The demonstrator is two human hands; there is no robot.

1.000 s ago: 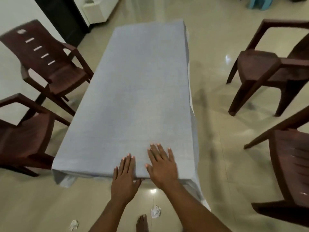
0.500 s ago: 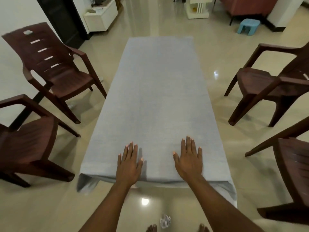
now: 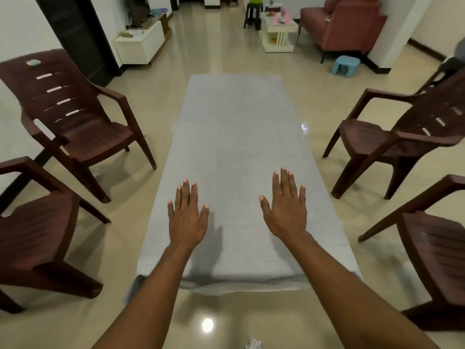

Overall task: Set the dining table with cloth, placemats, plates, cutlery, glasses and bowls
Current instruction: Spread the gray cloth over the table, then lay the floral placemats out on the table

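Counter (image 3: 236, 137) under grey cloth (image 3: 239, 248); my left hand (image 3: 187, 220), right hand (image 3: 286, 212) spread flat, smoothing cloth, grip holding nothing.

The cloth (image 3: 236, 147) is a matt grey weave, slightly textured. Chairs (image 3: 83, 127) look like moulded brown plastic with a wood-grain finish. Floor (image 3: 156, 79) is glossy, reflective tile.

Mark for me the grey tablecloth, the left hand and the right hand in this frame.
grey tablecloth (image 3: 236, 137): head view, bare middle of the cloth.
left hand (image 3: 187, 220): head view, back of the hand, fingers straight.
right hand (image 3: 286, 210): head view, back of the hand, fingers straight.
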